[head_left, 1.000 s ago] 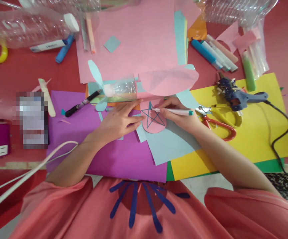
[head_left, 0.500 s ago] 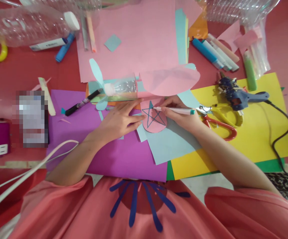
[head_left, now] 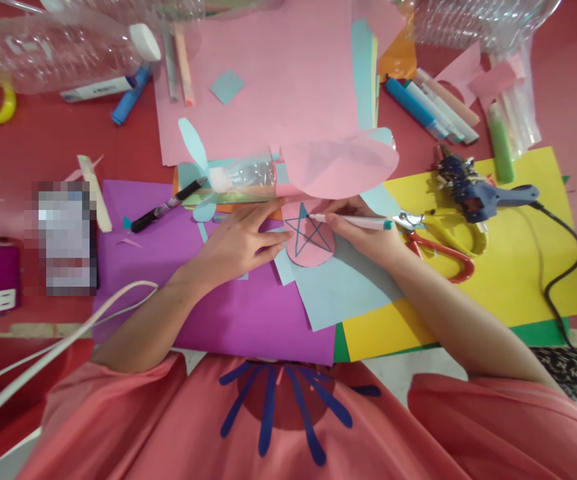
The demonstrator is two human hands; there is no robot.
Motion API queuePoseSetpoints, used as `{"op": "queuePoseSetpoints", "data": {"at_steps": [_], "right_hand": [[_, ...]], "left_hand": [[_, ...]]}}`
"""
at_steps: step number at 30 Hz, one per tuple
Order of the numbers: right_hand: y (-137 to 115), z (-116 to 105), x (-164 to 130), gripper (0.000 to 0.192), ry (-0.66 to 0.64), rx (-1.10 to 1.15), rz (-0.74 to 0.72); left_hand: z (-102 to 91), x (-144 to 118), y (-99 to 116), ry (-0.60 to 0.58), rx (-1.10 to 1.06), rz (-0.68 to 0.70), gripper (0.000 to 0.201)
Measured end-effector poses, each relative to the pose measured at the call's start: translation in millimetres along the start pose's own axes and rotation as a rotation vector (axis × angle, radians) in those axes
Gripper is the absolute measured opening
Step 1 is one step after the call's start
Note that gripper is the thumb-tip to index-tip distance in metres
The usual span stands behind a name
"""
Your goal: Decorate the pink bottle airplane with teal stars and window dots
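The right hand [head_left: 368, 235] is closed around a teal-capped marker [head_left: 351, 221], tip at the 2 o'clock point of a blue star [head_left: 307, 235] on a pink paper cutout [head_left: 313, 253]. The left hand [head_left: 241, 241] lies flat, fingers spread, pinning its 9 o'clock edge. A curled pink sheet [head_left: 338, 163] hides the cutout's top; scissors [head_left: 438, 243] lie at 3 o'clock

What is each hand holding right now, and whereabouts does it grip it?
The right hand grips a white pen around its middle, tip at the star. The left hand holds nothing; its fingertips press the pink paper cutout flat.
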State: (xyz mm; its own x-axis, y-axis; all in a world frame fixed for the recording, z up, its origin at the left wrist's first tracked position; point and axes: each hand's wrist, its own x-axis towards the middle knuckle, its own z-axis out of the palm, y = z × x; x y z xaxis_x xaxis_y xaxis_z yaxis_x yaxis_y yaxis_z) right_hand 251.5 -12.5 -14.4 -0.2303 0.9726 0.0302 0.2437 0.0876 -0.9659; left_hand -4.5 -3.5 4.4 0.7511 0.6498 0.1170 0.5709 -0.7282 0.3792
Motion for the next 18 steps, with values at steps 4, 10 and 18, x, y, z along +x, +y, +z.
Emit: {"op": "queuePoseSetpoints", "data": {"at_steps": [4, 10, 18], "right_hand": [[0.3, -0.1, -0.1, 0.021, 0.003, -0.015, 0.008], [-1.2, -1.1, 0.1, 0.025, -0.005, 0.002, 0.001], [-13.0, 7.2, -5.0, 0.03, -0.065, 0.13, 0.009]], "left_hand": [[-0.2, 0.6, 0.0, -0.002, -0.029, -0.001, 0.032], [-0.4, 0.7, 1.1, -0.006, -0.025, -0.009, 0.03], [-0.3, 1.0, 0.6, 0.014, -0.019, 0.013, 0.028]]}}
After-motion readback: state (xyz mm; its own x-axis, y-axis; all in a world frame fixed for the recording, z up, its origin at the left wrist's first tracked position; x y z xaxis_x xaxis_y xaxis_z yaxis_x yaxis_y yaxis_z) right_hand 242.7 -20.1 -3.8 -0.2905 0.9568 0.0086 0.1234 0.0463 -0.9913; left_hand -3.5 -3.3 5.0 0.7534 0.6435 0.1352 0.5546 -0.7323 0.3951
